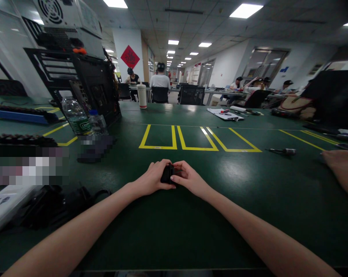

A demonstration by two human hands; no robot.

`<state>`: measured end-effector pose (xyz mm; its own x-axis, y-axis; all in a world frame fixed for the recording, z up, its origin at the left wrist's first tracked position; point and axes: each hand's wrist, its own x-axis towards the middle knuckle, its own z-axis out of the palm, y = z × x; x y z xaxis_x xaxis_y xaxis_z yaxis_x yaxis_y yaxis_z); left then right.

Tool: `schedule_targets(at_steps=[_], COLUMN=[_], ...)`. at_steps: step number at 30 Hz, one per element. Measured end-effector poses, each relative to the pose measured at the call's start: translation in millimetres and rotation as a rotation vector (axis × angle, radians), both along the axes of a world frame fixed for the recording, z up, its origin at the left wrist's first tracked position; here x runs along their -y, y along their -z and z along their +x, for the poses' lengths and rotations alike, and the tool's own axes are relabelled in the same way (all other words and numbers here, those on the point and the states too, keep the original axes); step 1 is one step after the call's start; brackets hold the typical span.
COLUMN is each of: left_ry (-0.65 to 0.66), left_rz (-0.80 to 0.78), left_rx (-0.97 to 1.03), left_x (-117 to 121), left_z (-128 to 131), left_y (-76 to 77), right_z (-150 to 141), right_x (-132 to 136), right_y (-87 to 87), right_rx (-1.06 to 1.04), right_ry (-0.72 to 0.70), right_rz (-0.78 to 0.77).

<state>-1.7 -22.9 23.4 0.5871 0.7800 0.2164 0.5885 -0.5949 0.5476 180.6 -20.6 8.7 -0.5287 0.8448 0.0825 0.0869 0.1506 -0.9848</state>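
My bare left hand (155,176) is wrapped around a small black object (166,175), just below the centre of the frame, and the thumb and fingertips of my bare right hand (189,179) grip its right edge. Beneath is a glossy dark green tabletop (168,231). Beyond my hands are three yellow tape outlines (199,148). Towards the right lies a thin-shafted screwdriver (289,152); another person's hand (342,167) enters at the right edge. At upper left stands a black metal computer case (97,88).
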Motion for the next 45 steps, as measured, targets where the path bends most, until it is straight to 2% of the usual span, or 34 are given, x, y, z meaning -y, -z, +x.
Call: schedule_targets(at_steps=[6, 17, 24, 28, 35, 40, 45], left_ry=[-0.043, -0.041, -0.042, -0.044, -0.014, -0.017, -0.034], left_rz=[-0.004, 0.050, 0.045, 0.047, 0.032, -0.001, -0.021], left_rx=[-0.004, -0.014, -0.005, -0.003, -0.024, -0.018, -0.002], left_x=[-2.1, -3.3, -2.5, -3.1, -1.5, -0.4, -4.2], left_z=[0.8, 2.2, 2.6, 2.2, 0.7, -0.5, -0.2], left_y=[4.5, 6.9, 7.0, 8.5, 2.3, 0.1, 6.3], right_z=[2.1, -1.5, 0.8, 0.2, 0.8, 1.3, 2.0], right_x=[1.3, -0.2, 0.3, 1.7, 0.4, -0.1, -0.3], right_y=[-2.8, 1.1, 0.5, -0.2, 1.0, 4.4, 8.1], right_rx=[-0.065, -0.013, -0.072, -0.080, -0.036, -0.024, -0.034], right_ry=[-0.086, 0.013, -0.071, -0.046, -0.010, -0.061, 0.074], right_rz=[-0.032, 0.001, -0.019, -0.025, -0.013, -0.017, -0.038])
